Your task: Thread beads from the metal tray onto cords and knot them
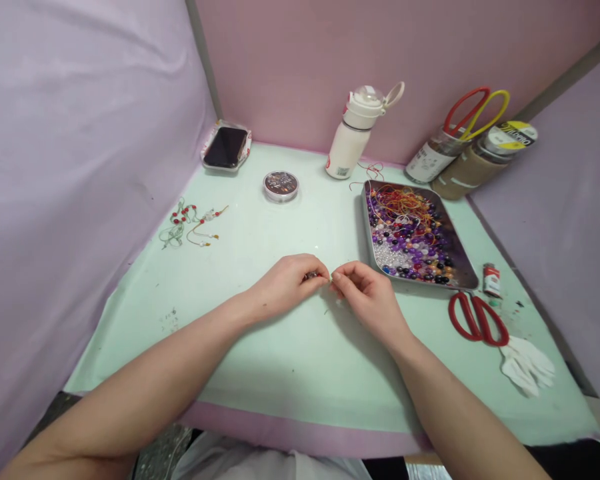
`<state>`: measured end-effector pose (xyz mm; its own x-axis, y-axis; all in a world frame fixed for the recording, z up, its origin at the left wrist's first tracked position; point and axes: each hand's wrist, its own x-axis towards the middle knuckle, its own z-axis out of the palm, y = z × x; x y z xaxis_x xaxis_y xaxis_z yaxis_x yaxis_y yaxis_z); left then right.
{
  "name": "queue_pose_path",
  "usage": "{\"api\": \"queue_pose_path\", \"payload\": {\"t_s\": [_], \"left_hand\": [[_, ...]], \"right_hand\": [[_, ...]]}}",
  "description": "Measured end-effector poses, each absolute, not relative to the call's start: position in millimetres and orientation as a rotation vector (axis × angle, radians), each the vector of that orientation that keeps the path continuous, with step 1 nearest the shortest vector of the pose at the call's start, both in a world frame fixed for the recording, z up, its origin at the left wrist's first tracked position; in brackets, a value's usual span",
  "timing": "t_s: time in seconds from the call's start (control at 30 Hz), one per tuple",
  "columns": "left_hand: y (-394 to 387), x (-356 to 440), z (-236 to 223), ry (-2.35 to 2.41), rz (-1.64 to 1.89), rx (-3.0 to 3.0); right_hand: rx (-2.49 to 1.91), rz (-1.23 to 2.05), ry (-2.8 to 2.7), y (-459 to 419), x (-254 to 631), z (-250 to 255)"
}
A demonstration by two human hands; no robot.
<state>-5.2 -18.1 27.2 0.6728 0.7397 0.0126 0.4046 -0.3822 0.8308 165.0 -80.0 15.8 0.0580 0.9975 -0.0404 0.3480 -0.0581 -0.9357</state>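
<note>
My left hand (287, 283) and my right hand (365, 293) meet over the middle of the pale green table (260, 360), fingertips almost touching. The left hand's fingers are pinched on a small bead (311, 275), dark with a reddish tint. The right hand's thumb and forefinger are pinched together at the bead's side; what they hold is too thin to make out. Just right of my right hand lies a metal tray (467, 277) filled with several purple, black, white and orange beads and tangled orange-red thread.
Finished bead strands (190, 223) lie at the left. A round thread spool (281, 186), a phone (225, 147) and a white bottle (353, 137) stand at the back. Red scissors (477, 319), a white glove (526, 363), a lighter (491, 280) and jars with scissors (467, 150) are at the right.
</note>
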Motion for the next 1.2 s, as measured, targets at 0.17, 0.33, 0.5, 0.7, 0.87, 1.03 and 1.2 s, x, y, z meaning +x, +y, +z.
{"api": "queue_pose_path", "payload": {"t_s": [0.17, 0.33, 0.5, 0.7, 0.87, 1.03, 1.2], "left_hand": [[-18, -5, 29, 0.877, 0.553, 2.027], [-20, -4, 28, 0.889, 0.617, 2.021], [-22, -4, 26, 0.872, 0.655, 2.016], [-21, -4, 25, 0.868, 0.679, 2.001], [-21, -4, 26, 0.842, 0.688, 1.982], [-21, -3, 25, 0.812, 0.695, 1.937], [-21, -3, 27, 0.806, 0.705, 1.889]], "right_hand": [[-1.467, 1.361, -1.106, -77, 164, 17], [-1.410, 1.466, -0.976, -76, 165, 16], [-1.396, 1.529, -0.944, -76, 165, 19], [-1.374, 1.594, -0.925, -75, 167, 20], [-1.302, 1.738, -0.878, -74, 172, 19], [-1.245, 1.845, -0.849, -73, 177, 16], [-1.217, 1.898, -0.806, -72, 177, 15]]}}
